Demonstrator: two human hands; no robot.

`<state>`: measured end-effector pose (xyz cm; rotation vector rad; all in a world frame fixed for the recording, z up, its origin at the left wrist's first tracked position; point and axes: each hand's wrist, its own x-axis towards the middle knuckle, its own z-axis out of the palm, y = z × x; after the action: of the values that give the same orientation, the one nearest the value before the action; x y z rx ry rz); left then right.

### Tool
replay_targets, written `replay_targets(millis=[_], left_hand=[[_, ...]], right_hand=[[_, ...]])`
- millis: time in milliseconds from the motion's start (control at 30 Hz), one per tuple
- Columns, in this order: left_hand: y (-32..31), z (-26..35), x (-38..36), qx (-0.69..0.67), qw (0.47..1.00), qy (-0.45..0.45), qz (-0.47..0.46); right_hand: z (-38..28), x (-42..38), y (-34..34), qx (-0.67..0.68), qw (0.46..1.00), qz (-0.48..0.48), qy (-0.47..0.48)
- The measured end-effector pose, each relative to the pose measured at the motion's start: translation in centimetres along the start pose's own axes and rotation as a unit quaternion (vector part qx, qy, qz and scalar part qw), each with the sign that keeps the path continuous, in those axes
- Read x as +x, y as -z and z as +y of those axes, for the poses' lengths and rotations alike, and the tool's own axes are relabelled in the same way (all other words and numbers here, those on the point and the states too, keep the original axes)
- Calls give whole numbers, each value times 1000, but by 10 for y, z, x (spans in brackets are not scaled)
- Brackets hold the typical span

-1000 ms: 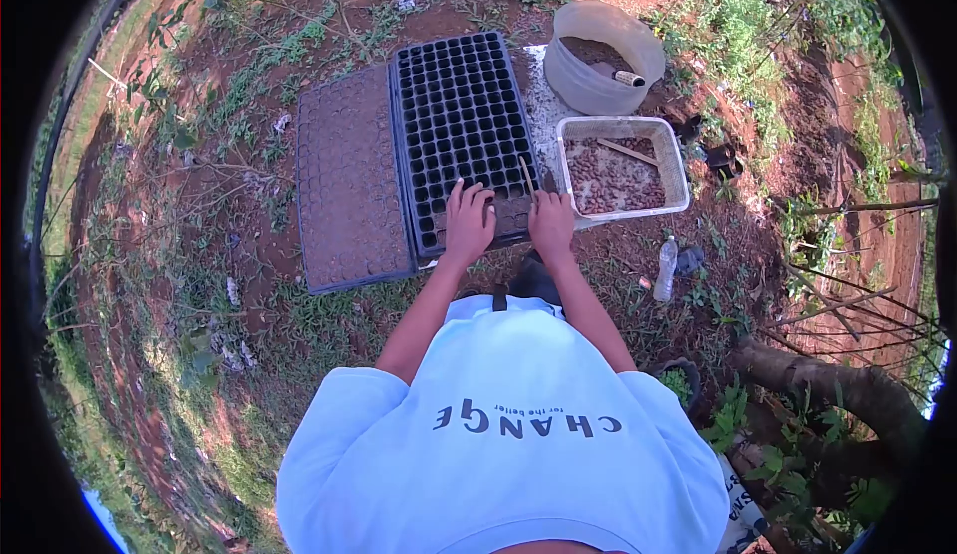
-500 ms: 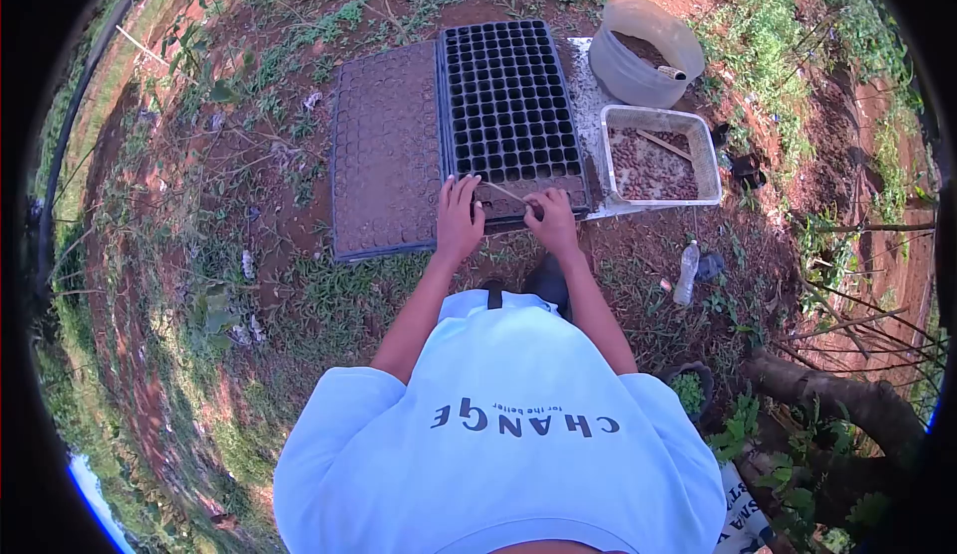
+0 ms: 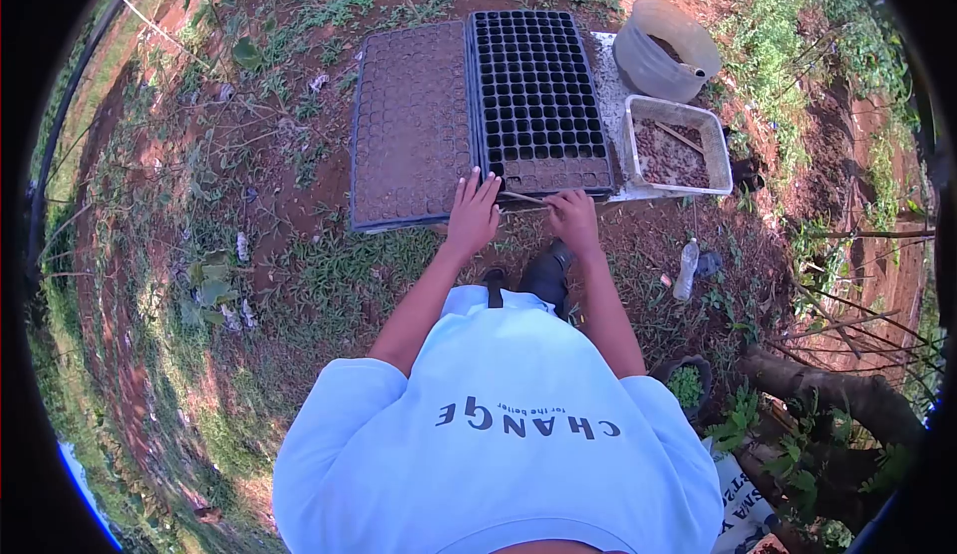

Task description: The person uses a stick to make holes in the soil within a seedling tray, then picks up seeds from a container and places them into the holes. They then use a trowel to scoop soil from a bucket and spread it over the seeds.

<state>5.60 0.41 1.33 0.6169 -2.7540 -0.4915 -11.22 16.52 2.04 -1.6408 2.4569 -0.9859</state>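
Note:
A thin wooden stick [image 3: 522, 197] lies across the near edge of a black seedling tray [image 3: 539, 84]. My right hand [image 3: 573, 220] is closed around the stick's right end. My left hand [image 3: 473, 217] rests at the tray's near left corner, fingers stretched out, close to the stick's other end; whether its thumb touches the stick is hard to see. Brown soil fills the tray's nearest rows, while its farther cells look dark and hollow. Against its left side sits a second seedling tray [image 3: 411, 121], covered with soil.
Right of the trays, a white board [image 3: 610, 61] lies beneath a rectangular basin [image 3: 725, 145] holding reddish-brown bits and a stick. Behind it stands a translucent round tub [image 3: 648, 56] with soil inside. A plastic bottle [image 3: 686, 270] and a potted plant [image 3: 685, 385] are nearer me.
My hands and the stick have moved towards me, from over the soil-filled rows to the tray's near edge. The view has shifted, so the trays and containers appear farther right and slightly higher.

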Motion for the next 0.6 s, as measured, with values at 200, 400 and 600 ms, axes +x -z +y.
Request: replay_targets(millis=[200,400,600], left_hand=[[-4,-6,3,7,1000,-6,-15],[-4,-9,4,8,1000,-2,-21],[-5,-10,4,12,999,3,-30]], right_hand=[[13,2,0,-36,999,16,-13],[13,5,8,-49,999,5,5],[10,9,6,-71,997,17,-19]])
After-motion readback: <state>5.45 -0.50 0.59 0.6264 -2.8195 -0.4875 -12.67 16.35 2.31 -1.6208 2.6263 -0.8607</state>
